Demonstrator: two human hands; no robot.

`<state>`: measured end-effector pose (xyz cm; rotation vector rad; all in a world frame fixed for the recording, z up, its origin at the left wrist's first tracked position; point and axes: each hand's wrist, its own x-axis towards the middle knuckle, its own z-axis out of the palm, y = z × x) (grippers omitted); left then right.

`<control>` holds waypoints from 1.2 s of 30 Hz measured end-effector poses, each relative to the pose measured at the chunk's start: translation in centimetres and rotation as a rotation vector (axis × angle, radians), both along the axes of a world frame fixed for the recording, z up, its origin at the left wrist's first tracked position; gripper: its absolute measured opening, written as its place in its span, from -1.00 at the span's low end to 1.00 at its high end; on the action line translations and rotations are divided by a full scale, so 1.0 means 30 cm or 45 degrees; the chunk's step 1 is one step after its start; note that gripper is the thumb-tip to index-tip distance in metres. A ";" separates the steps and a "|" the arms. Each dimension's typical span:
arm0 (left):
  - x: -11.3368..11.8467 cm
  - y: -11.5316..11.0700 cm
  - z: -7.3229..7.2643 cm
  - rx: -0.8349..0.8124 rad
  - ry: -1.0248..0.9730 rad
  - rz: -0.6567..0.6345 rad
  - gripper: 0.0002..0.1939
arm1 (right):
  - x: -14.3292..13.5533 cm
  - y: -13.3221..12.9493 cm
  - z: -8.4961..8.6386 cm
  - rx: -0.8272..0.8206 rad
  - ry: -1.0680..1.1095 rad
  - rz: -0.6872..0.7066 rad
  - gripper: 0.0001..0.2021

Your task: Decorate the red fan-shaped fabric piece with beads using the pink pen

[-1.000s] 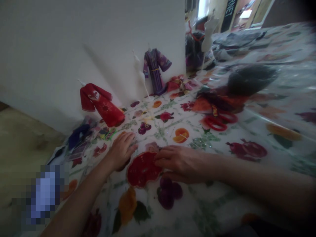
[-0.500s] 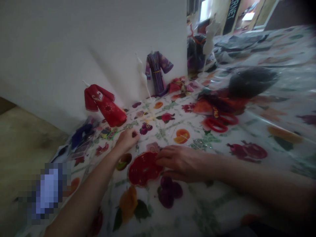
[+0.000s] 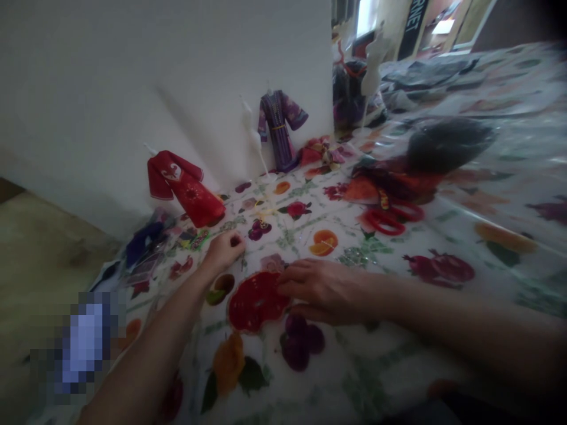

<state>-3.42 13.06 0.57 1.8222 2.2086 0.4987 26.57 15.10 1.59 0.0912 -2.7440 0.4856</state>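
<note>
Right hand (image 3: 316,289) was palm-down, fingers together and slightly bent, tips on the right end of the red piece (image 3: 257,304). Thumb sat low near the piece's lower right edge; couldn't tell whether it pinched or the fingers only pressed from above. Left hand (image 3: 224,251) was curled, thumb and forefinger rounded toward each other in a small loop, just above the cloth. Couldn't tell if anything fine was pinched there; too blurred.

Red piece lay flat on the fruit-print tablecloth (image 3: 398,363), between the forearms, below and right of the left hand and apart from it. Wavy outline, paler trim along the rim, small marks on its face too soft to read.

Handling, my read: light, thin, probably fabric, so more floppy than stiff. Likely to skid on the cloth, which looked smooth. Not brittle, but the trim could fray or pull. Best hold: flat fingertips near the right end to pin it, or a thumb-and-finger pinch just inside the rim, off the trim.

Around it: shiny bits (image 3: 361,255) beyond the right wrist, red-handled scissors (image 3: 390,218) farther back, red dress (image 3: 190,188) and purple robe (image 3: 279,127) on forms by the wall.
</note>
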 end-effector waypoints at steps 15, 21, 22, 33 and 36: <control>-0.017 0.006 -0.032 0.124 -0.249 -0.033 -0.83 | -0.004 -0.001 0.001 -0.027 -0.022 -0.028 -0.72; -0.021 0.008 -0.012 0.057 -0.225 -0.119 -0.80 | -0.007 -0.002 -0.005 -0.014 0.013 -0.052 -0.73; -0.022 0.008 -0.010 0.050 -0.226 -0.132 -0.80 | -0.007 -0.002 -0.006 -0.012 0.018 -0.054 -0.74; -0.055 -0.001 -0.020 0.025 -0.309 -0.197 -0.78 | -0.004 0.003 0.000 -0.009 0.029 -0.029 -0.73; -0.067 0.008 -0.038 0.045 -0.326 -0.197 -0.78 | -0.006 0.004 0.000 -0.006 0.015 -0.027 -0.72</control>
